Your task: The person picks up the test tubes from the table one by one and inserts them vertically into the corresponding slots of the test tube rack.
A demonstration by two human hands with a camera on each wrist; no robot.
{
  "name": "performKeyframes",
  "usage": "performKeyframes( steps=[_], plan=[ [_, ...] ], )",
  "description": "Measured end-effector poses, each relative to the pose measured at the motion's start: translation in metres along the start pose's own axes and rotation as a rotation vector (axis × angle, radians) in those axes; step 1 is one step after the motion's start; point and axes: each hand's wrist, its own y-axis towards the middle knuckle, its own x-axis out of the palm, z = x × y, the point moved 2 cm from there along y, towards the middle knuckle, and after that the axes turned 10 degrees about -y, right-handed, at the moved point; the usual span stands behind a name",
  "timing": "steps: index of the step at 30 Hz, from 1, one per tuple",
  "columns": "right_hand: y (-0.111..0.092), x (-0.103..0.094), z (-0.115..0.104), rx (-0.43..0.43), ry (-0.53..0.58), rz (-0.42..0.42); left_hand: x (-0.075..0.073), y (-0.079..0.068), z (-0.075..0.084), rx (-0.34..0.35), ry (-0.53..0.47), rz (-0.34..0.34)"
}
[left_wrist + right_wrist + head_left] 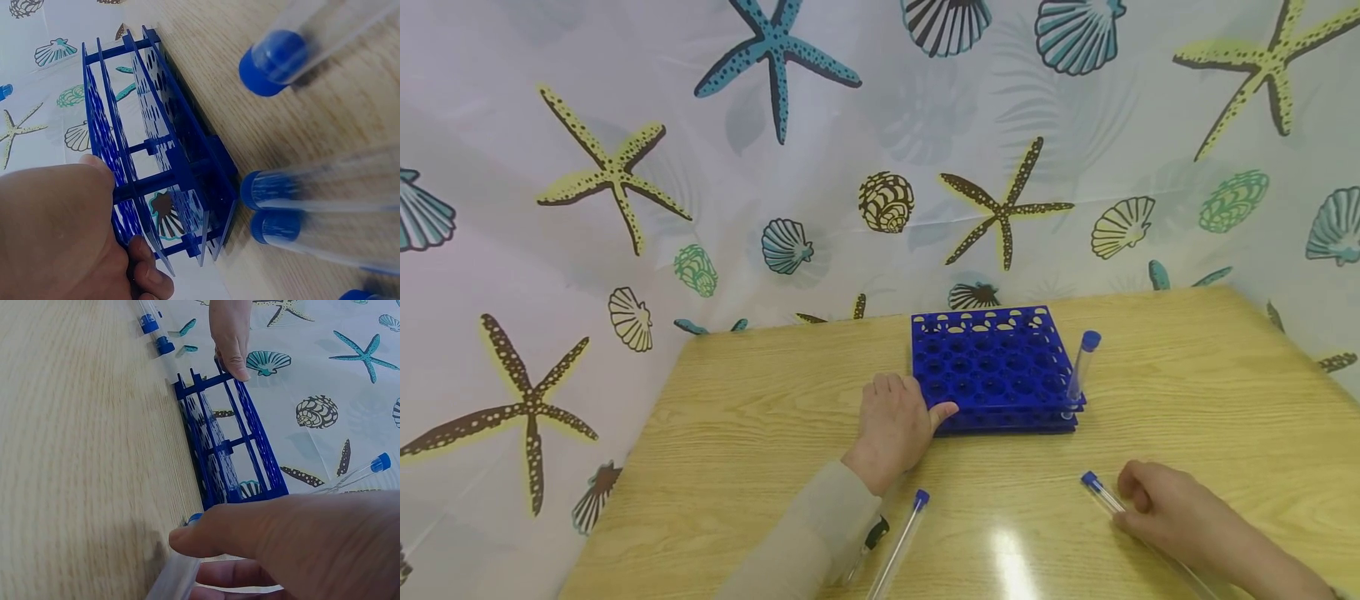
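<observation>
A blue test tube rack [992, 367] with rows of round holes stands on the table. My left hand [891, 425] grips its near left corner, with the thumb along the front edge and fingers curled around the side in the left wrist view. One capped test tube [1081, 371] stands, tilted slightly, in the rack's front right corner. My right hand [1172, 508] pinches another clear test tube [1105, 493] a little below its blue cap, low over the table. In the right wrist view, the thumb [194, 540] overlaps this tube and the other fingers curl beneath.
Between my arms lies a blue-capped test tube [898, 542], with a small dark item [876, 533] beside my left sleeve. Several capped tubes, one nearest the rack [275, 62], show in the left wrist view. A shell-and-starfish patterned curtain [820, 175] borders the wooden table [760, 375].
</observation>
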Motion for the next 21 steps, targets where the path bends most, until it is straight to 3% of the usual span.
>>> performKeyframes(
  steps=[21],
  plan=[
    [0.0041,-0.0025,0.0041,0.033,0.052,-0.016,0.0019,0.0012,0.0006,-0.014,-0.038,-0.019]
  ],
)
